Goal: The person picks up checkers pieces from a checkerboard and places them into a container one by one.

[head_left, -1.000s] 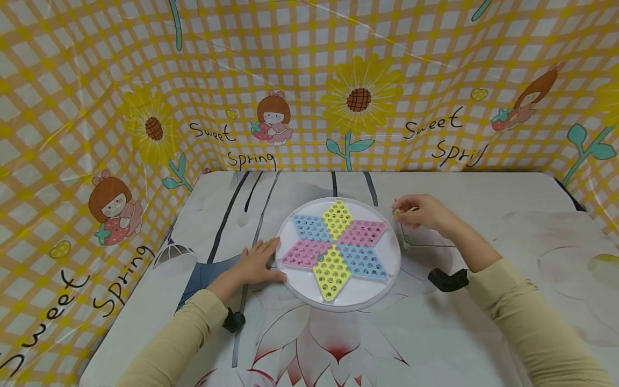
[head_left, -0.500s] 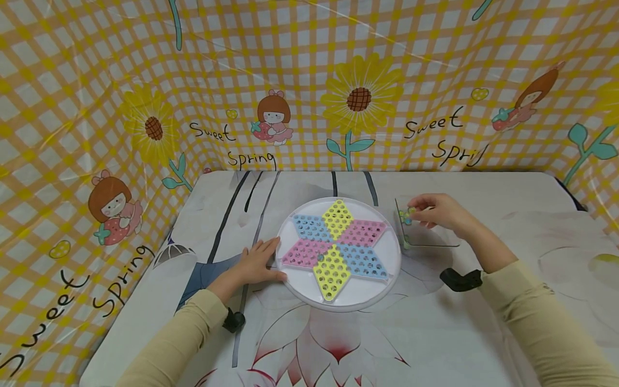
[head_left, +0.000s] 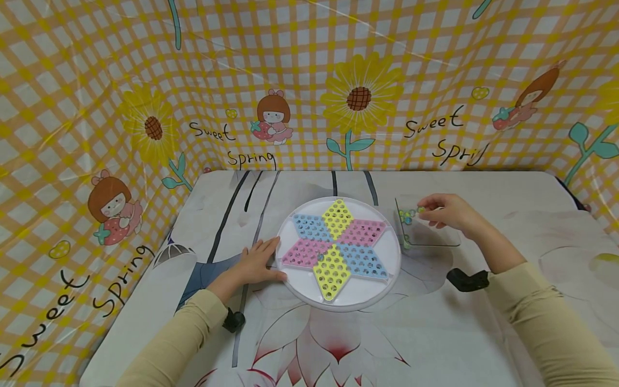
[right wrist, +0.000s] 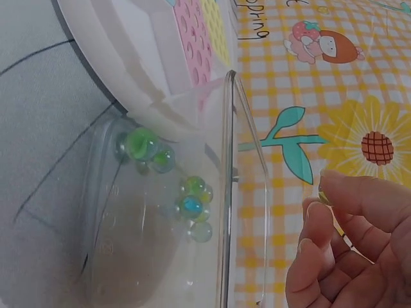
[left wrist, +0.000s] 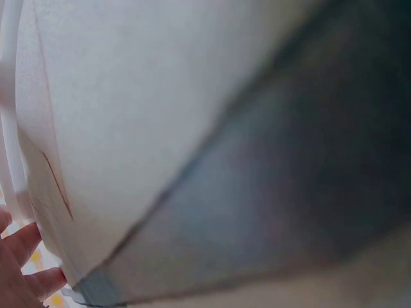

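Note:
My left hand lies with fingers extended at the left rim of a round white Chinese checkers board. Its star has yellow, pink and blue points, dotted with holes; one marble shows near the centre. In the left wrist view, fingers reach up to the white rim. To the right of the board, my right hand is over a clear plastic box. Its thumb and forefinger pinch a small yellowish marble. Several green, blue and clear marbles lie inside the box.
A white table cover with printed flowers and dark lines spreads beneath everything. Behind and to the left rises a yellow checked cloth with sunflowers. Black wrist cameras hang below both sleeves.
My right hand has moved right, from the box's left wall to over its inside, uncovering the marbles there. The left hand and the board have stayed in place.

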Available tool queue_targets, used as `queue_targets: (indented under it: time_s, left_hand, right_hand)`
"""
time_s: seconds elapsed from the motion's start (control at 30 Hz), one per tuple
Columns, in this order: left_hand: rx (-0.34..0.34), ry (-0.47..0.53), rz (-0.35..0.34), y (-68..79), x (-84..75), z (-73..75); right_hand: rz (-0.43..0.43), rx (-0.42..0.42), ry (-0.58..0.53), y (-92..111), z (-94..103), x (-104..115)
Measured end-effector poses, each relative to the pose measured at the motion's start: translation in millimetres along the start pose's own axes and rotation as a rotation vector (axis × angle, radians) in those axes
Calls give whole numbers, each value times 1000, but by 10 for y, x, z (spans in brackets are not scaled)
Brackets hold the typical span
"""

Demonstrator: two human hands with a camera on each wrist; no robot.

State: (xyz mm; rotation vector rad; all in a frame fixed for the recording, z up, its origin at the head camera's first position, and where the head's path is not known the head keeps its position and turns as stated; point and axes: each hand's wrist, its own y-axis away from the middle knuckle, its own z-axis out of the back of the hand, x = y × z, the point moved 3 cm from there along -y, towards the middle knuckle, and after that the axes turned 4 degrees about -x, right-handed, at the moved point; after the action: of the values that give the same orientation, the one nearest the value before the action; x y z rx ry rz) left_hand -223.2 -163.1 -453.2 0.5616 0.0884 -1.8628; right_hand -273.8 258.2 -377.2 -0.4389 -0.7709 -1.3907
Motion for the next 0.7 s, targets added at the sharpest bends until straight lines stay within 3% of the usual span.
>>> queue_targets:
  time_s: [0.3, 0.7]
  left_hand:
    - [-1, 2, -2, 0, 7, -11]
    - [-4, 4, -1, 3, 11, -10]
  right_hand:
    - [-25, 9, -10, 3, 33, -82]
    - [9, -11, -26, 8, 63, -203]
